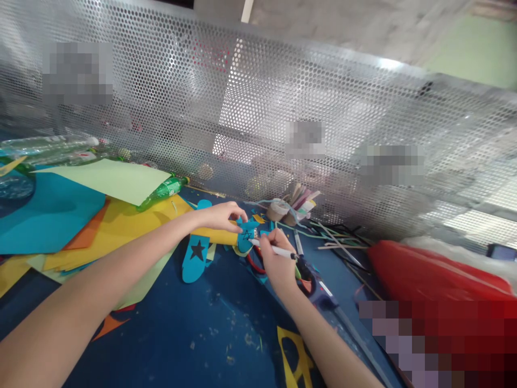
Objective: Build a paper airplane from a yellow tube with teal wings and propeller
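My left hand (220,215) rests on a yellow and blue foam craft model (220,236), fingers closed on its blue tail piece (245,237). My right hand (274,261) grips a white marker pen (278,250), its tip on the blue tail piece where a black star outline shows. A blue wing piece (196,256) with a solid black star lies under my left wrist on the dark blue table (202,328).
Blue, yellow, orange and pale green sheets (81,210) are piled at the left with a green bottle (163,191). Red-handled scissors (256,264), tape rolls (278,210), sticks and pens lie behind. A perforated metal screen (258,118) stands at the back, a red bag (428,280) at right.
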Available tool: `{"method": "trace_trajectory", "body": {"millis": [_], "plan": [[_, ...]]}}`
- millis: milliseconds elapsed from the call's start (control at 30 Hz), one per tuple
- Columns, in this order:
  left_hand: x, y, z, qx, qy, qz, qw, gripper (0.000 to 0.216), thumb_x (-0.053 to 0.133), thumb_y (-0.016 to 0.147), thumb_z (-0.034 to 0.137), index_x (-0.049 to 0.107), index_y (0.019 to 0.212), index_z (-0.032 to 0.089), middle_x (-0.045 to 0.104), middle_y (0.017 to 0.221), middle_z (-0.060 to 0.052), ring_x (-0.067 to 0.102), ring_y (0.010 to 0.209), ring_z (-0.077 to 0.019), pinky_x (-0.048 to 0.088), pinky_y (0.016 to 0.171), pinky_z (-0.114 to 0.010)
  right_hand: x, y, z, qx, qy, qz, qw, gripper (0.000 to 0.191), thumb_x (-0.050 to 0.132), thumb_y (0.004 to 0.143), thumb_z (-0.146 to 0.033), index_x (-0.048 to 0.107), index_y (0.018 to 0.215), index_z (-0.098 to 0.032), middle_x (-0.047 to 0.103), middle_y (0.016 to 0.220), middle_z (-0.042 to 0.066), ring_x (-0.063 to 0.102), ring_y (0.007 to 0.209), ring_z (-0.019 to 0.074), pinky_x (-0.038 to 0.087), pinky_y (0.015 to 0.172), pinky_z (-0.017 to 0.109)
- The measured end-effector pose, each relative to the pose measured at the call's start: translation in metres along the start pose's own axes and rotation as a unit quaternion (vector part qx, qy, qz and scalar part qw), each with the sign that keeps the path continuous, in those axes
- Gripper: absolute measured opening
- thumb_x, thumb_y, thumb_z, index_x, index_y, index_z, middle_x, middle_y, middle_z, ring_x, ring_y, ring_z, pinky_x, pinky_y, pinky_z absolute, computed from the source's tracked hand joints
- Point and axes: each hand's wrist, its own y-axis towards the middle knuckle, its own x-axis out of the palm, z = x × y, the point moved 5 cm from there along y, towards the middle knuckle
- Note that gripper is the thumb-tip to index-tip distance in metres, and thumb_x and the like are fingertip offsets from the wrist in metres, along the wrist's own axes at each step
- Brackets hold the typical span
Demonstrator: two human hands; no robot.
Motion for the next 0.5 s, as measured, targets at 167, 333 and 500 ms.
{"method": "trace_trajectory", "body": {"millis": [167,333,500], "plan": [[0.0003,0.0000,0.0000,0.010,-0.005,0.005,1.000,0.028,0.067,0.073,0.034,0.063,0.096,0.020,0.048,0.092,-0.002,0.055,0.086,-0.0160,0.043,0.079,-0.028,0.0027,-0.0001,0.0000,0.000,0.008,-0.013,1.000,0.031,0.051,0.081,-0.031,0.033,0.057,-0.023,0.033,0.047,-0.008,0.032,0.047,0.0106,0.027,0.046,0.024],[0.0006,0.0000,0.0004,0.010,-0.012,0.004,1.000,0.027,0.067,0.072,0.034,0.063,0.095,0.020,0.048,0.092,-0.002,0.055,0.085,-0.0158,0.043,0.079,-0.028,0.0059,0.0011,-0.0030,-0.005,0.021,-0.018,1.000,0.031,0.052,0.081,-0.030,0.034,0.056,-0.023,0.037,0.047,-0.007,0.035,0.048,0.0107,0.029,0.048,0.024],[0.0006,0.0004,-0.0003,0.009,-0.012,0.006,1.000,0.026,0.067,0.072,0.033,0.063,0.095,0.020,0.049,0.092,-0.002,0.055,0.084,-0.0154,0.043,0.077,-0.027,0.0086,0.0024,-0.0045,0.001,0.022,-0.017,1.000,0.031,0.053,0.080,-0.029,0.035,0.055,-0.023,0.039,0.046,-0.007,0.037,0.047,0.0109,0.030,0.048,0.025]]}}
